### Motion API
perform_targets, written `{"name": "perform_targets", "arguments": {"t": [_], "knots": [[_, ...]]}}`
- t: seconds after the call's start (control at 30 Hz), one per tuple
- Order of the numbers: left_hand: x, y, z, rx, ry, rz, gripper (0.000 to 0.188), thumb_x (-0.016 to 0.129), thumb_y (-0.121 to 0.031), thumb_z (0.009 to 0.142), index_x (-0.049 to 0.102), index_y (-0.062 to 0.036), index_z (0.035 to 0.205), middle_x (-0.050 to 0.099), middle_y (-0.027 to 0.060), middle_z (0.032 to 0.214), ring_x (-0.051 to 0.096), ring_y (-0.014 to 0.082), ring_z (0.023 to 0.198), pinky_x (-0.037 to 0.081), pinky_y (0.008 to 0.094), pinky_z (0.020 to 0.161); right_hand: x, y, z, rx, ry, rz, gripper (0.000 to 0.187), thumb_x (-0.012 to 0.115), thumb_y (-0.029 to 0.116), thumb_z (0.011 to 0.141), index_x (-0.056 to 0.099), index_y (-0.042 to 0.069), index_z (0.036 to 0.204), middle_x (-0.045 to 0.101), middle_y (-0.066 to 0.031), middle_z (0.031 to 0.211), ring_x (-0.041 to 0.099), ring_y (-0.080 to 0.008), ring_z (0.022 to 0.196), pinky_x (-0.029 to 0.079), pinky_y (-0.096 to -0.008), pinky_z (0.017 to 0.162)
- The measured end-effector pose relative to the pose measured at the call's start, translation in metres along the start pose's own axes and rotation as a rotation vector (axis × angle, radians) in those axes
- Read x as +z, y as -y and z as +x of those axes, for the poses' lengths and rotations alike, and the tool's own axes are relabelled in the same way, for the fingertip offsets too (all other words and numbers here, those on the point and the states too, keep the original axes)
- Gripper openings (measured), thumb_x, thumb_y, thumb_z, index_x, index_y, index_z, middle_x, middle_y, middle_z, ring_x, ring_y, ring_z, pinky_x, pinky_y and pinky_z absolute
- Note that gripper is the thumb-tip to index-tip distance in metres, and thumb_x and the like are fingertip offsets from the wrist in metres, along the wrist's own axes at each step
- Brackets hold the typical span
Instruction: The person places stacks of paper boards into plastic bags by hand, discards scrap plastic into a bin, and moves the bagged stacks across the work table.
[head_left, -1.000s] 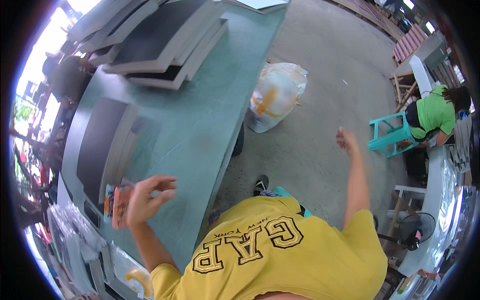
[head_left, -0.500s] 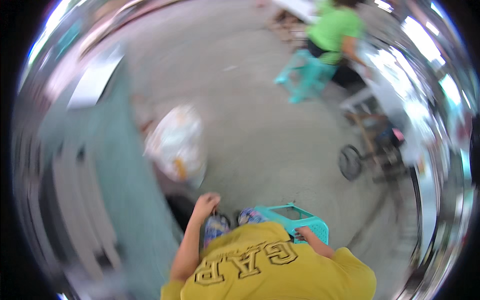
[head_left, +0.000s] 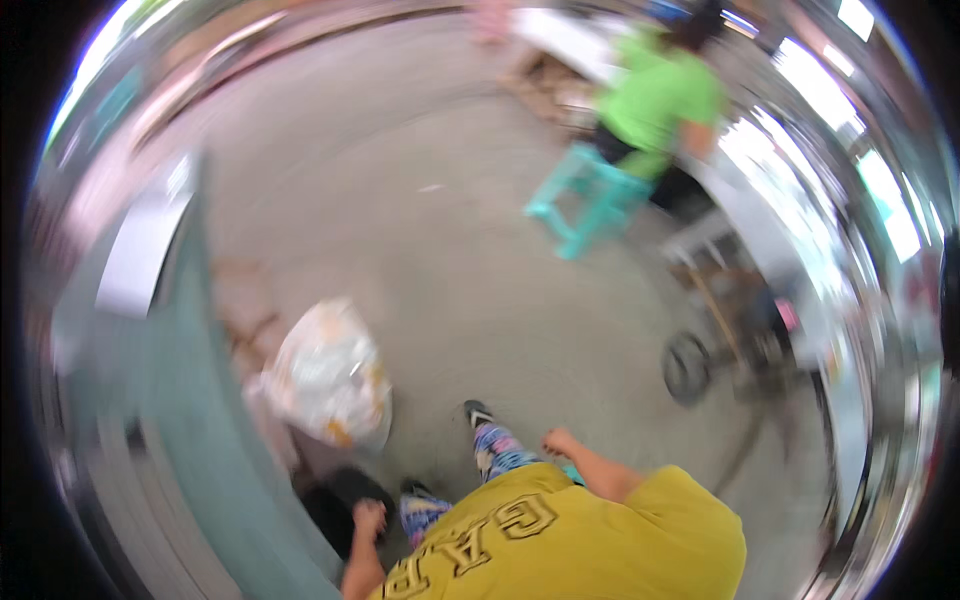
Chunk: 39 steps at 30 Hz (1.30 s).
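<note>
My left hand [head_left: 370, 516] hangs low beside the green-topped table [head_left: 170, 380], near a dark rounded object [head_left: 335, 500]. Its fingers look curled in with nothing showing in them. In front of my body, my right hand [head_left: 562, 442] is closed loosely, also with nothing visible in it. Only a small teal piece of a plastic stool [head_left: 573, 474] shows between my right forearm and my yellow shirt; the rest is hidden. My legs in patterned trousers [head_left: 497, 450] are mid-stride, one foot ahead.
A stuffed whitish plastic sack [head_left: 330, 375] stands on the floor beside the table. A white sheet or board [head_left: 147, 245] lies on the table. Ahead right, a person in a green shirt [head_left: 660, 105] sits on a teal stool [head_left: 590, 200]. A black wheel [head_left: 687, 368] sits under a white worktable.
My body has moved away from the teal stool, which is now mostly hidden. My right hand has swung forward off it, and my left hand has swung back. The sack appears nearer.
</note>
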<state>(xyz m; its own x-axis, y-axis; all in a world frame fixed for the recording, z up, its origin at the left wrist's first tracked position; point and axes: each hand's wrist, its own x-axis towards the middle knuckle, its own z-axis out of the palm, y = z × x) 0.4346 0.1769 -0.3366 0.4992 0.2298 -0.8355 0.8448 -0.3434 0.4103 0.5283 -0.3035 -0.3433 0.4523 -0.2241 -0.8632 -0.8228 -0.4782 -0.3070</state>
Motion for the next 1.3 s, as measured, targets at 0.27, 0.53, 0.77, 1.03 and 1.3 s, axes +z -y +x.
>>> {"name": "perform_targets", "arguments": {"t": [0.27, 0.53, 0.77, 1.03, 1.3], "knots": [[-0.012, 0.098, 0.072, -0.152, -0.595, -0.117, 0.036, 0.063, -0.03, 0.069, 0.057, -0.0025, 0.091, 0.06, 0.0149, 0.086, 0.057, 0.0295, 0.082, 0.044, 0.0373, 0.072, 0.126, 0.206, 0.096, -0.884, 0.077, -0.68, 0.028, 0.055, 0.025, 0.074, 0.06, -0.001, 0.083, 0.061, -0.018, 0.08, 0.06, -0.028, 0.074, 0.046, -0.0366, 0.066], [-0.015, 0.159, 0.146, -0.261, -0.895, -0.137, 0.053, 0.046, -0.045, 0.081, 0.053, 0.003, 0.103, 0.054, 0.0225, 0.102, 0.05, 0.0357, 0.098, 0.04, 0.0405, 0.082, 0.382, 0.252, 0.059, -1.717, 0.698, -1.081, 0.025, 0.053, 0.017, 0.073, 0.052, 0.004, 0.094, 0.053, -0.0147, 0.097, 0.05, -0.0311, 0.092, 0.04, -0.0417, 0.075], [0.01, 0.156, 0.18, 0.089, -0.399, -0.199, 0.049, 0.047, -0.039, 0.083, 0.053, 0.0061, 0.102, 0.056, 0.0213, 0.102, 0.054, 0.0305, 0.096, 0.042, 0.0351, 0.082, 0.523, 0.202, 0.099, -2.761, 0.558, -0.916, 0.036, 0.055, 0.011, 0.068, 0.051, 0.005, 0.103, 0.051, -0.0077, 0.105, 0.044, -0.0255, 0.106, 0.018, -0.0393, 0.103], [-0.049, 0.273, 0.304, -0.022, -0.709, -0.389, 0.04, 0.054, -0.025, 0.077, 0.052, -0.0018, 0.11, 0.054, 0.0102, 0.111, 0.052, 0.0224, 0.094, 0.043, 0.0338, 0.077, 0.531, 0.17, 0.147, -2.472, 0.596, -1.179, 0.008, 0.051, 0.013, 0.07, 0.056, 0.012, 0.076, 0.049, -0.0033, 0.076, 0.048, -0.0194, 0.084, 0.033, -0.0327, 0.087], [-0.005, 0.308, 0.424, -0.033, -0.682, 0.075, 0.052, 0.055, -0.037, 0.077, 0.048, -0.0029, 0.115, 0.051, 0.0135, 0.114, 0.05, 0.0252, 0.098, 0.041, 0.0356, 0.083, 0.512, 0.149, 0.143, -2.473, 0.507, -1.004, 0.005, 0.052, 0.015, 0.064, 0.055, 0.013, 0.069, 0.05, -0.0028, 0.07, 0.048, -0.0177, 0.078, 0.037, -0.0304, 0.07]]}}
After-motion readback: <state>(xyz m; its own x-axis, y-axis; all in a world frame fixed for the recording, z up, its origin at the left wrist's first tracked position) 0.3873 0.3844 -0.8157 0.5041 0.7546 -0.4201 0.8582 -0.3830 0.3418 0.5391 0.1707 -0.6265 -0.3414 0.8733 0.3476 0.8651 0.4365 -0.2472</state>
